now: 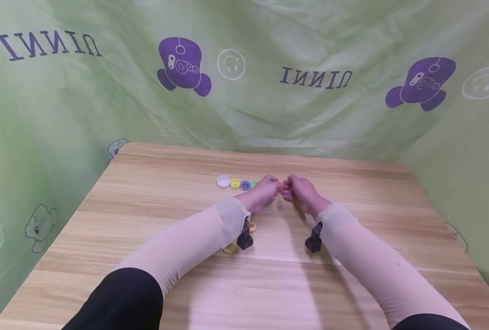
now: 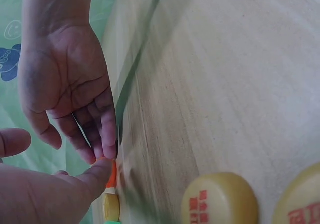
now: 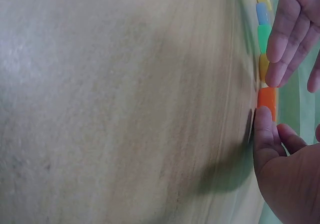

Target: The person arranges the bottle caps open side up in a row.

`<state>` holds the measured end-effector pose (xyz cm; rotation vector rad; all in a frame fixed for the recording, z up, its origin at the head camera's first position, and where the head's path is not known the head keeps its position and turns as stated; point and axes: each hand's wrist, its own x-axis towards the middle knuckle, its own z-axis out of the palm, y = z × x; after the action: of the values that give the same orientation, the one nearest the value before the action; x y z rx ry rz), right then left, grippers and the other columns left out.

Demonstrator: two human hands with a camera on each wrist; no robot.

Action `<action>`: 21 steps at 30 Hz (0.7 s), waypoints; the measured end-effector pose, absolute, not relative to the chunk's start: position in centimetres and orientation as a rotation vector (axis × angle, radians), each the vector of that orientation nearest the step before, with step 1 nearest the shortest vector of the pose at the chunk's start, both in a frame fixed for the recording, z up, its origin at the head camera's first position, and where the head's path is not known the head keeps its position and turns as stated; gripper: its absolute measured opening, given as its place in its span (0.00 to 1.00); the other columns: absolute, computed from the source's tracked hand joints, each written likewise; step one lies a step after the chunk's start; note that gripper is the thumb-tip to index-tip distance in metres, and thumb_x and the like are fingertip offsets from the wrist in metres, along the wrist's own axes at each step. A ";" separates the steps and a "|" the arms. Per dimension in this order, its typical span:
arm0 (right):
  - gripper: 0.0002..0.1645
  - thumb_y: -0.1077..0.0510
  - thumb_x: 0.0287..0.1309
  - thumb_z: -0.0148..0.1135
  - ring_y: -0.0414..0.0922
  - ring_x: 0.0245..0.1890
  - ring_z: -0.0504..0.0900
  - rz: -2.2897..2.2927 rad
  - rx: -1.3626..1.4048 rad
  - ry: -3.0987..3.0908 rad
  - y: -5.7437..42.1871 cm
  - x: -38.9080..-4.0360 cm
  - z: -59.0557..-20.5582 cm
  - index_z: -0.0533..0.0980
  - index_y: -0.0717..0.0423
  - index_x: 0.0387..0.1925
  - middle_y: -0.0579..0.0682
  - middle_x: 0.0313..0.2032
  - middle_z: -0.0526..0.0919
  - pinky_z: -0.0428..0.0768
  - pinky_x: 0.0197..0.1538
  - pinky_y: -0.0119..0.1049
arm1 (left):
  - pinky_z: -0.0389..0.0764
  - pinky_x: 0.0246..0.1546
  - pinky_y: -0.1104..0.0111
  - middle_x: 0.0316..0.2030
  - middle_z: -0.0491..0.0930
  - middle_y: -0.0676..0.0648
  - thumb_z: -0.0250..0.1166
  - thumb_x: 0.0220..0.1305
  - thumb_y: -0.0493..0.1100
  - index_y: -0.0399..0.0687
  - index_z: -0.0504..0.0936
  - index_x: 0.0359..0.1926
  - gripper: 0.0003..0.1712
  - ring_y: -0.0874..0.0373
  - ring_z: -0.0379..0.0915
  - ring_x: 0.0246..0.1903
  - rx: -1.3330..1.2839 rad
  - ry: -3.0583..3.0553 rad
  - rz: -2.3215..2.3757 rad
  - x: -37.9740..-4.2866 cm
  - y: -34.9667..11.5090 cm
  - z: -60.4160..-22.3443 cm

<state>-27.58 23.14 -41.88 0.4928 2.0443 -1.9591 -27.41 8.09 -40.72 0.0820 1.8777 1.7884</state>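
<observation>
An orange bottle cap (image 3: 267,98) sits between my two hands at the right end of a row of caps. My left hand (image 1: 262,193) reaches in from the left, its fingers fairly straight and touching the orange cap's edge. From the right, my right hand (image 1: 304,192) touches that cap with its fingertips, palm turned toward the left hand. Leftward along the row lie a yellow cap (image 3: 263,66), a green cap (image 3: 263,37), a blue cap (image 1: 245,185), another yellow cap (image 1: 235,184) and a larger white cap (image 1: 223,182). My left hand partly hides the row in the head view.
Two yellowish caps with red print lie nearer on the wooden table (image 1: 166,275): one cap (image 1: 252,227) by the left wrist, another cap (image 1: 229,249) partly behind the left sleeve. A green printed curtain (image 1: 252,114) hangs behind the table and along its sides.
</observation>
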 end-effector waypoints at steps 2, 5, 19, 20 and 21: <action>0.27 0.58 0.79 0.40 0.41 0.38 0.81 -1.966 0.512 2.047 23.2 -27.6 -42.0 0.65 0.74 0.67 0.54 0.46 0.75 0.85 0.49 0.30 | 0.70 0.34 0.71 0.49 0.74 0.37 0.54 0.75 0.35 0.31 0.63 0.71 0.27 0.57 0.66 0.33 0.096 1.863 1.790 -27.4 8.0 -40.8; 0.26 0.58 0.78 0.41 0.41 0.38 0.80 -1.985 0.532 2.046 23.1 -27.6 -42.2 0.66 0.74 0.66 0.55 0.48 0.74 0.85 0.48 0.30 | 0.78 0.53 0.66 0.60 0.72 0.32 0.51 0.77 0.36 0.28 0.61 0.72 0.27 0.50 0.74 0.49 0.097 1.836 1.823 -27.2 7.4 -40.9; 0.25 0.59 0.78 0.42 0.42 0.40 0.79 -1.924 0.524 2.067 22.2 -27.8 -41.8 0.66 0.72 0.67 0.57 0.50 0.75 0.84 0.47 0.29 | 0.71 0.69 0.52 0.74 0.58 0.28 0.46 0.78 0.35 0.27 0.56 0.75 0.30 0.35 0.62 0.70 0.000 1.792 1.945 -25.1 0.2 -40.8; 0.25 0.59 0.77 0.42 0.42 0.39 0.79 -1.916 0.527 2.074 22.2 -27.8 -41.7 0.67 0.72 0.66 0.57 0.50 0.76 0.84 0.47 0.29 | 0.71 0.69 0.52 0.74 0.58 0.29 0.47 0.77 0.34 0.27 0.56 0.75 0.30 0.35 0.62 0.70 0.000 1.797 1.942 -25.1 -0.1 -40.7; 0.25 0.59 0.77 0.42 0.41 0.39 0.79 -1.911 0.528 2.080 22.2 -27.7 -41.7 0.67 0.71 0.66 0.56 0.49 0.75 0.84 0.46 0.29 | 0.71 0.69 0.52 0.74 0.59 0.29 0.48 0.76 0.34 0.27 0.57 0.75 0.30 0.36 0.62 0.70 -0.001 1.812 1.930 -25.0 -0.4 -40.6</action>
<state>-27.74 22.19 -41.68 0.5281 2.0798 -1.9114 -25.00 -0.38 -40.62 -0.0010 1.8118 1.9302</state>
